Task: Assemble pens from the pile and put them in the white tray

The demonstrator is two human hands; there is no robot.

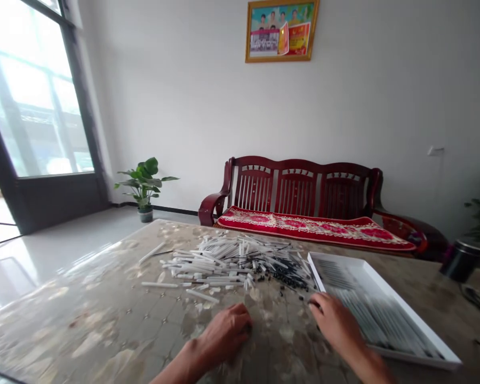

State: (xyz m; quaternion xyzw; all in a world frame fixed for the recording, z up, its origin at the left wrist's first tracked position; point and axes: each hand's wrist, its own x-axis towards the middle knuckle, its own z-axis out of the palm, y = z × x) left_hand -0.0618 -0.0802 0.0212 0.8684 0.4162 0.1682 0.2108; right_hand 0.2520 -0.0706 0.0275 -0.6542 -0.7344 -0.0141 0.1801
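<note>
Lying loose, the light, stiff white plastic tubes (228, 261) are best pinched mid-shaft; the left hand (224, 336) is curled, the right hand (336, 322) half-closed; anything held cannot be seen.

A home sitting room: red-cushioned wooden bench (300, 213), potted plant (144, 186), framed picture (281, 31).

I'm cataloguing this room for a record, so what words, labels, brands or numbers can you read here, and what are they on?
No text can be read.
The framed poster on the wall has red and white printed panels, but the lettering is too small and blurred to read.
The white tray and black canister show no readable label.
</note>
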